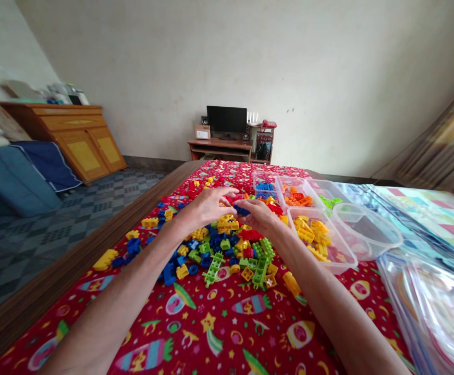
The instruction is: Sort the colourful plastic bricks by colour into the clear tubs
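My right hand (pixel 258 215) is closed on a blue building block (pixel 241 210) above the far part of a loose pile. Just left of it, my left hand (pixel 208 204) hovers with its fingers apart and nothing visible in them. Below both hands spreads the pile of yellow, blue, green and red building blocks (pixel 225 244), partly hidden by my hands and forearms. A clear box of yellow blocks (pixel 347 253) stands to the right of my right forearm. Behind it are a box of orange blocks (pixel 282 187) and one of blue blocks (pixel 265 190).
A round clear tub (pixel 383 245) stands beside the boxes, near a few green pieces (pixel 330 201). Plastic bags (pixel 438 307) lie at the right. The red patterned cloth (pixel 211 333) covers the surface, with a wooden edge (pixel 74 250) along the left.
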The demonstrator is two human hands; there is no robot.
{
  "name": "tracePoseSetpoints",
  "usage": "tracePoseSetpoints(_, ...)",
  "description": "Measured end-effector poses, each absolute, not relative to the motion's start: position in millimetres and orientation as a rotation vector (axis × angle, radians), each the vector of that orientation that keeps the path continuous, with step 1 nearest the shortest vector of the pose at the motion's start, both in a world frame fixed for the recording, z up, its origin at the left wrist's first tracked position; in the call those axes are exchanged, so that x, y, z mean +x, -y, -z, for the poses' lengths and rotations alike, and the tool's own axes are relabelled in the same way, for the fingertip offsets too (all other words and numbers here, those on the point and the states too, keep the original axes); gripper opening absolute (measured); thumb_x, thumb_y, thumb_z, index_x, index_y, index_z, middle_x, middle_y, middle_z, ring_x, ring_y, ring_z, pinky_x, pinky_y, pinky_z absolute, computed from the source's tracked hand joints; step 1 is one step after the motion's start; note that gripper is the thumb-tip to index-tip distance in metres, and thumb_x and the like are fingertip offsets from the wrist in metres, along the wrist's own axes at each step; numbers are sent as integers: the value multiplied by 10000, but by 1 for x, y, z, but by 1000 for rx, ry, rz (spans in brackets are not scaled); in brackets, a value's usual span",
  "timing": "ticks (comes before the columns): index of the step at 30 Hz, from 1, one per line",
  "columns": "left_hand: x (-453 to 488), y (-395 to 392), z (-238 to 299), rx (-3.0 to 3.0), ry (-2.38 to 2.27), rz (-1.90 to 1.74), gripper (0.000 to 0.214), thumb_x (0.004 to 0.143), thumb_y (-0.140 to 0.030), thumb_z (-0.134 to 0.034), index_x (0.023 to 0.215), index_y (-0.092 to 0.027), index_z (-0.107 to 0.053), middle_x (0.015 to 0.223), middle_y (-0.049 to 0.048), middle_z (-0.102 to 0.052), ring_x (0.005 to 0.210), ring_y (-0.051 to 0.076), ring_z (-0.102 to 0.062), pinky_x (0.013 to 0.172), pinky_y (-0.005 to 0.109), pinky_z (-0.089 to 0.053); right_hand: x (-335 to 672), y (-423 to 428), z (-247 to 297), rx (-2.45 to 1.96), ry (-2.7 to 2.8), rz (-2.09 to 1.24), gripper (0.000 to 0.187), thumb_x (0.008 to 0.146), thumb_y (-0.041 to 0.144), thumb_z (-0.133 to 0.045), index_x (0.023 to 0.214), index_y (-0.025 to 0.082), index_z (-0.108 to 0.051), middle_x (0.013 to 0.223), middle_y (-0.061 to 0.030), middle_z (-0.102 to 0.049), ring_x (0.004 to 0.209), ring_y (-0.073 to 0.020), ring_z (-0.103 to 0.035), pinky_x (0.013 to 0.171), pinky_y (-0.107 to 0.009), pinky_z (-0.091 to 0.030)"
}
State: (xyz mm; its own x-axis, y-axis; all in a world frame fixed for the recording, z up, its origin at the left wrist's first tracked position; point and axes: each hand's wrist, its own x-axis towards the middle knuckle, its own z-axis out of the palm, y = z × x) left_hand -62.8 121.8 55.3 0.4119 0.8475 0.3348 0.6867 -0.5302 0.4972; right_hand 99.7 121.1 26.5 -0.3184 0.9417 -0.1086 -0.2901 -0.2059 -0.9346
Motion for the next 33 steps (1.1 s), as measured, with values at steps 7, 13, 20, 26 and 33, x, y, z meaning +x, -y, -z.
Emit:
tracePoseSetpoints(7, -93, -129, -50, 2502, -1672, -62, 180, 669, -237, -658, 842, -212, -699, 809, 10, -722, 727, 174, -647, 632, 226, -453, 106, -122, -32, -1001, 1091, -1576, 163, 760, 241, -623, 667, 154, -520, 559, 30, -555, 490, -57, -515, 437, -145, -391)
tracePoseSetpoints(13, -93, -132, -37, 2521, -1750, 38, 293, 644, -169, -627, 923, -230, -696, 851, 22, -710, 785, 198, -641, 649, 232, -443, 106, -110, -31, -1334, 2176, -804, 91, 762, 240, -632, 726, 158, -645, 681, -21, -647, 662, -129, -604, 598, -223, -450)
tracePoseSetpoints(20, -86, -129, -34, 2538, -1740, 134, 321, 636, -186, -644, 946, -249, -695, 889, 37, -707, 811, 223, -636, 642, 250, -440, 92, -78, -41, -1498, 2790, -8, 281, 801, 276, -595, 1039, 154, -684, 1031, -142, -691, 953, -290, -652, 734, -363, -512)
tracePoseSetpoints(26, -78, -124, -41, 2568, -1580, 42, 316, 652, -199, -651, 963, -232, -695, 818, 21, -707, 728, 185, -623, 561, 222, -381, 91, -79, -39, -1481, 2812, 40, 316, 812, 175, -503, 1081, 150, -666, 1031, -161, -690, 960, -282, -655, 721, -359, -520)
tracePoseSetpoints(33, -80, -127, -41, 2460, -1613, -179, 251, 592, -232, -696, 842, -226, -703, 628, -35, -655, 594, 146, -583, 481, 201, -351, 87, -76, -37, -1501, 2795, 32, 291, 795, 147, -494, 1005, 137, -696, 976, -161, -700, 928, -289, -662, 712, -355, -508)
